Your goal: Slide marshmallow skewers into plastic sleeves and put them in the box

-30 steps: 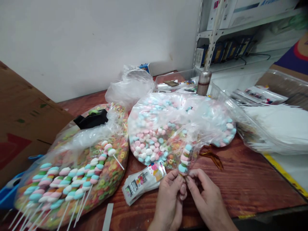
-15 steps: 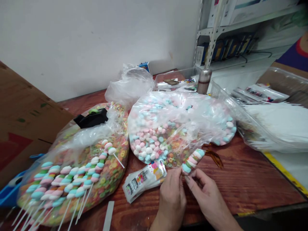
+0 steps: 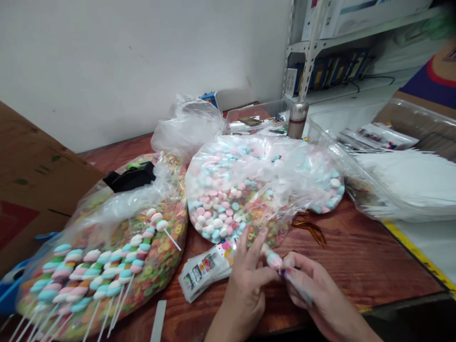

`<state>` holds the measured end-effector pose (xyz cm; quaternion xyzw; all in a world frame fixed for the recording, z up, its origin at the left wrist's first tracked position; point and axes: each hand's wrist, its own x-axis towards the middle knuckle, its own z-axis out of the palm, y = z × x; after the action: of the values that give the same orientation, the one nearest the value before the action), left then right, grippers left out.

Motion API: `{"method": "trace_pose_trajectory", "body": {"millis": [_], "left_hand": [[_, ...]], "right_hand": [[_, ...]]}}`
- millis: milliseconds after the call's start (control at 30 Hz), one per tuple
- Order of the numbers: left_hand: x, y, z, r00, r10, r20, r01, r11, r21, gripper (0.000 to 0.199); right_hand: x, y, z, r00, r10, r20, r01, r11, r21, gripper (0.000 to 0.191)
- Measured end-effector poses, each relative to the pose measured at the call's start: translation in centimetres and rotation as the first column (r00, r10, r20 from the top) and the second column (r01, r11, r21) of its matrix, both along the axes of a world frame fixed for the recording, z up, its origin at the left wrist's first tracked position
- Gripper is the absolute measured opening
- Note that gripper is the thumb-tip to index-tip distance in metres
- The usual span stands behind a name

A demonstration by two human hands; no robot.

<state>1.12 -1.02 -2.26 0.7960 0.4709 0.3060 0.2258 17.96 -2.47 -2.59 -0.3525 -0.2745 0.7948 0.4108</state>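
Between my hands is a marshmallow skewer (image 3: pixel 274 260), blurred and mostly covered by fingers, with what looks like a clear wrapper about it. My right hand (image 3: pixel 313 292) pinches its lower end, where a pale, smeared strip runs down across the fingers. My left hand (image 3: pixel 245 280) has its thumb against the skewer and its fingers stretched upward around the marshmallow end. Just left of that hand lies a stack of printed clear sleeves (image 3: pixel 204 273). Several finished marshmallow skewers (image 3: pixel 96 270) rest in rows on a big bag of ring-shaped candy (image 3: pixel 164 251).
A large bag of pastel marshmallows (image 3: pixel 221 209) lies behind my hands. Orange-brown twist ties (image 3: pixel 311 230) are on the wooden table (image 3: pixel 370 256). A clear bin of white sticks (image 3: pixel 402 185) stands right, a metal-topped bottle (image 3: pixel 297 119) behind, a cardboard box (image 3: pixel 35 185) left.
The marshmallow skewer has turned, its marshmallow end now toward my left hand. My left fingers have stretched out and my right hand has shifted slightly right and down. The view has moved a little.
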Motion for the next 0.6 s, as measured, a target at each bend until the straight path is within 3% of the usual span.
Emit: {"method": "trace_pose_trajectory", "body": {"millis": [100,200,267,367,467,533,600], "left_hand": [[0.3,-0.4,-0.5,0.993,0.105,-0.058,-0.097,0.987,0.128,0.049],[0.9,-1.4,-0.6,0.992,0.015,0.123,-0.018,1.0,0.021,0.029],[1.1,-2.3,-0.5,0.975,-0.045,0.216,0.055,0.998,-0.042,0.026],[1.1,-3.7,0.1,0.948,0.098,0.304,-0.043,0.982,-0.183,0.038],[0.7,-4.8,0.7,0.769,0.375,0.518,-0.058,0.848,-0.527,0.056],[-0.3,-5.7,1.0,0.608,0.55,0.573,0.006,0.718,-0.696,0.059],[-2.5,-7.0,1.1,0.441,0.709,0.55,-0.022,0.621,-0.783,0.052]], "right_hand": [[-0.1,-0.5,-0.2,0.994,0.082,0.07,-0.082,0.997,-0.007,0.037],[0.2,-0.5,-0.4,0.998,0.038,0.052,-0.034,0.997,-0.07,0.037],[0.7,-0.3,-0.3,1.0,-0.003,0.01,0.003,0.997,-0.078,0.034],[1.1,-0.5,0.0,0.987,0.052,0.149,-0.068,0.992,0.104,0.031],[-0.6,-1.8,0.2,0.902,0.05,0.429,-0.233,0.892,0.388,0.026],[-2.6,-2.6,0.2,0.853,-0.01,0.523,-0.328,0.768,0.55,0.021],[-4.5,-2.9,0.3,0.841,-0.045,0.54,-0.394,0.633,0.666,0.018]]}}
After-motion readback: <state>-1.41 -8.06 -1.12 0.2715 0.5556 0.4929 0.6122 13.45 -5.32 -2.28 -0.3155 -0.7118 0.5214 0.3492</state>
